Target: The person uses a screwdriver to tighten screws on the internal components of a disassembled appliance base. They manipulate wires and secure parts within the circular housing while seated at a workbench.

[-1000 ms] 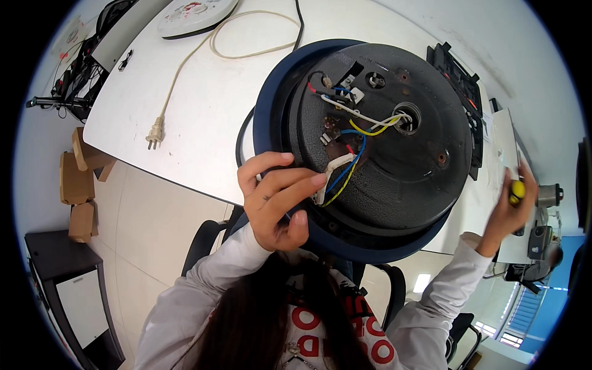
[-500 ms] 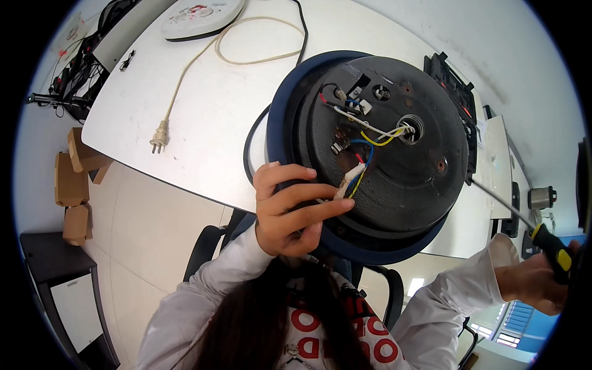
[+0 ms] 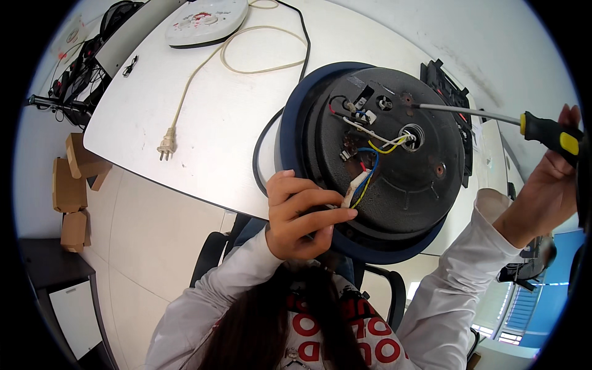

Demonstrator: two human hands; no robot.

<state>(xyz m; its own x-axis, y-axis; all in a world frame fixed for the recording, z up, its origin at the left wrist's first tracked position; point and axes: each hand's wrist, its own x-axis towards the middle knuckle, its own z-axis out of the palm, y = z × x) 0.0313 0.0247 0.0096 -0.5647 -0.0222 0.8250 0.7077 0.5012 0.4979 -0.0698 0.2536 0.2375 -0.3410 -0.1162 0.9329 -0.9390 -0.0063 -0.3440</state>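
Note:
A round black metal base [image 3: 407, 179] with a dark blue rim [image 3: 285, 132] lies underside up at the table's near edge. White, yellow and blue wires come from a threaded ring [image 3: 412, 137] in its middle. My left hand [image 3: 302, 213] is closed at the base's near left side, its fingers pinching the wires by a white sleeve [image 3: 354, 187]; the thumb is partly hidden. In my right hand [image 3: 555, 176] is a screwdriver [image 3: 493, 113] with a black and yellow handle. Its tip appears at a rusty screw hole [image 3: 408, 100] in the base; contact cannot be made out.
A beige power cord with a plug [image 3: 166, 144] lies on the white table [image 3: 135, 117]. At the far left stands a white appliance [image 3: 206, 21]. An open black tool case [image 3: 453, 92] lies behind the base. Cardboard boxes [image 3: 69, 185] and a dark cabinet [image 3: 58, 271] are on the floor at left.
My right hand has raised the screwdriver, bringing its tip from beside the base's right edge to over its far part. My left hand keeps its hold on the wires.

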